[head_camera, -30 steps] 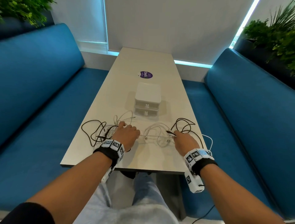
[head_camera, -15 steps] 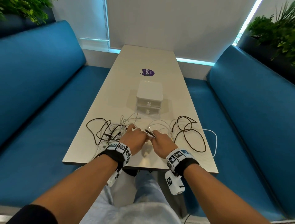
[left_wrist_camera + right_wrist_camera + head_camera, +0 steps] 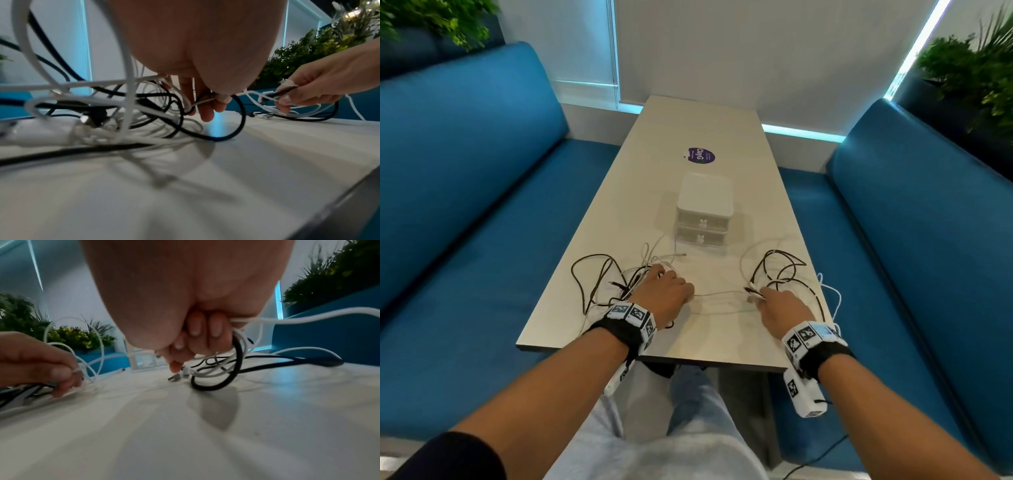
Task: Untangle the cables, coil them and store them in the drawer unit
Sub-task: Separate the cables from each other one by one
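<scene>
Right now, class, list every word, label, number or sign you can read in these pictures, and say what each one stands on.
"ClayG": on the round purple sticker on the pale wooden table, beyond the small white plastic drawer unit.
Smaller print on that sticker: too small to read.
Black-and-white square marker patterns on the wristbands: codes, not words.
Nothing else is legible.
</scene>
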The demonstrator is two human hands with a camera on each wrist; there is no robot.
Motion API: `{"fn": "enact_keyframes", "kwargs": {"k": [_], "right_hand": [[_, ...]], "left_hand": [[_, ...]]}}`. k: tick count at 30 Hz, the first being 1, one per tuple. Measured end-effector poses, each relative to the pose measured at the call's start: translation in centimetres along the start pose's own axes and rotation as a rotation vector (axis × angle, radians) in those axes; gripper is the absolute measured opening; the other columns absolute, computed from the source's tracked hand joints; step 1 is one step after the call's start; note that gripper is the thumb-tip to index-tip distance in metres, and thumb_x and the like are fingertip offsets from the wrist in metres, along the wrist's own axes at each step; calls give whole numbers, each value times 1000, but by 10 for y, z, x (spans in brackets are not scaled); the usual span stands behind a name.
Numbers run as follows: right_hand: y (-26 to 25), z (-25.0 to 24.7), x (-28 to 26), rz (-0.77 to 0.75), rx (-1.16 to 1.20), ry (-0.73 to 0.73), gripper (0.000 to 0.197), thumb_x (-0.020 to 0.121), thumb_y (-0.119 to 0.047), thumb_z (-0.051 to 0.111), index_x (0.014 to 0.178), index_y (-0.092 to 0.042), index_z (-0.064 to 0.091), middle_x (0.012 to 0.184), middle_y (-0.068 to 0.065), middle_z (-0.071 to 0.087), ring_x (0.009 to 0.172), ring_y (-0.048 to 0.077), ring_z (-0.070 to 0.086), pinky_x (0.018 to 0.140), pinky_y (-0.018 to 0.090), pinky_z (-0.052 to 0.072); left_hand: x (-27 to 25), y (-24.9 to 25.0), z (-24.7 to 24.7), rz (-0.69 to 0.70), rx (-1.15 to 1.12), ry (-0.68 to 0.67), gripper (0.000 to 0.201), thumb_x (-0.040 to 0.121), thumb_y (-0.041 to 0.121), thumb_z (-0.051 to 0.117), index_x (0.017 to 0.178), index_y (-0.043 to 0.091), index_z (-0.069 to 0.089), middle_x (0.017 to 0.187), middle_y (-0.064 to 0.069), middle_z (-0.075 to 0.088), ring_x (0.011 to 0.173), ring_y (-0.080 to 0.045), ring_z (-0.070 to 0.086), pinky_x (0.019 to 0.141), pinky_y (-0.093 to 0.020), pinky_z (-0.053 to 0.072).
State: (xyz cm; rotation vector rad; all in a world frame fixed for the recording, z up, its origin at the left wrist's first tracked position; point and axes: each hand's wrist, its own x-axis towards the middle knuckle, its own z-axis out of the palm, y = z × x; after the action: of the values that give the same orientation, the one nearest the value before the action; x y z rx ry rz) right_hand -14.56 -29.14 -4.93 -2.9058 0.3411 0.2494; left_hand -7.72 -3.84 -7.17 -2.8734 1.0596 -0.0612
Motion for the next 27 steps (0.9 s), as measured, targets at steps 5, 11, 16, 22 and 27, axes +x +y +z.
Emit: {"fn": "enact_keyframes", "kwargs": {"k": [5,11,16,22,27], "right_hand": [[-17,2,-4,-99,108,124,27,103,-30,36,124,-20,51,91,9,65,80,28,63,73,39,54],[-55,17,-8,-346,144,80,29,101,-27,41,129,-24,49,90,12,67,77,31,63,67,39,52],[-67,27,1,-300,177,-12,23,102,-27,40,114,-16,56,96,14,67,85,34,62,65,36,45],[-48,18,3,-266,36,-13,23,102,-34,41,107,-18,57,93,11,66,83,31,63,73,41,53],[-4,3,4,-54,-63,69,26,103,-35,36,115,-22,56,93,6,63,83,27,62,73,37,53]], "left_hand": [[5,12,-1,-25,-28,-16,23,99,18,40,111,27,58,105,5,67,110,-22,53,107,-45,22],[6,20,-7,24,-41,-22,23,98,18,42,106,30,60,105,7,67,110,-20,52,106,-46,24],[5,20,-6,53,-58,1,22,103,25,40,107,30,61,109,8,66,112,-19,52,109,-45,22],[5,20,-4,57,-57,25,19,103,27,41,108,26,60,110,5,67,112,-20,51,110,-44,21],[8,10,-4,65,-94,12,24,105,26,38,117,26,59,120,7,63,120,-19,46,111,-42,18]]}}
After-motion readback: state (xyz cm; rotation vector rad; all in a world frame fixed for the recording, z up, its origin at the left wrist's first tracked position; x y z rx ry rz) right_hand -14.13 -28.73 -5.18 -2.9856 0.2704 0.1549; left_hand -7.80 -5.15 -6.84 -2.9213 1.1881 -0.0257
